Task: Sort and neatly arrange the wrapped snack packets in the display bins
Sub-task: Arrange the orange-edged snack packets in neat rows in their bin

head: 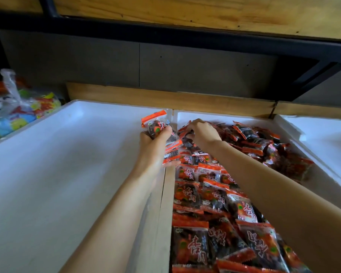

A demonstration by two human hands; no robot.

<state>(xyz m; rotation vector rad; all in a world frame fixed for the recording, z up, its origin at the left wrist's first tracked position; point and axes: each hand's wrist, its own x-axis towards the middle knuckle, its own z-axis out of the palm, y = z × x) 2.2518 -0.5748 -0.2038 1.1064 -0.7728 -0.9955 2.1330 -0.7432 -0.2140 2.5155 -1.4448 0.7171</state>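
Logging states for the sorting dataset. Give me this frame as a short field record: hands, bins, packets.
left hand: grips a bunch of packets over the seam between two bins
right hand: fingers curled on a packet at the far end of the middle bin
middle bin: white foam; rows of packets near, loose pile far
left bin: white foam
bag: clear plastic, colourful contents, far left

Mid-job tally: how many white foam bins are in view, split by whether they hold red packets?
Bins holding red packets: 1, the middle bin
Bins with no packets showing: 2, the left bin and the right bin, which is only partly in view
Total: 3 bins
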